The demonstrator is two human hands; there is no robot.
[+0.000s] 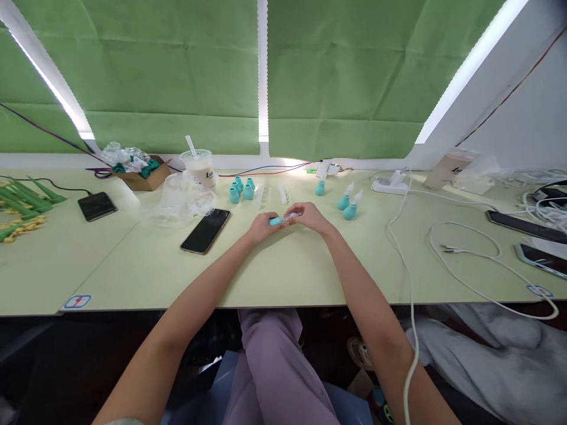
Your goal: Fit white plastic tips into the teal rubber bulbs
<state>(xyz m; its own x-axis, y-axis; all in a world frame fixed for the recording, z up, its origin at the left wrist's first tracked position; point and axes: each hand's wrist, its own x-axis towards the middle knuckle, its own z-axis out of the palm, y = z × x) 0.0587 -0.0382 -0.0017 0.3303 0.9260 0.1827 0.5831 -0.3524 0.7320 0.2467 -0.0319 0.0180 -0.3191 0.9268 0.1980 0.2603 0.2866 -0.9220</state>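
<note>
Over the table my left hand is closed around a small teal squeeze bulb lying on its side. My right hand pinches a whitish translucent nozzle at the bulb's right end; whether the two parts are joined I cannot tell. Just beyond my hands are white nozzle pieces in short rows. Several loose teal bulbs stand to their left. To the right, teal bulbs fitted with pale pointed nozzles stand upright on the table.
A black phone lies left of my left hand, near a crumpled plastic bag and a drink cup. A cardboard box stands behind. On the right, a white cable runs from a power strip over the table edge.
</note>
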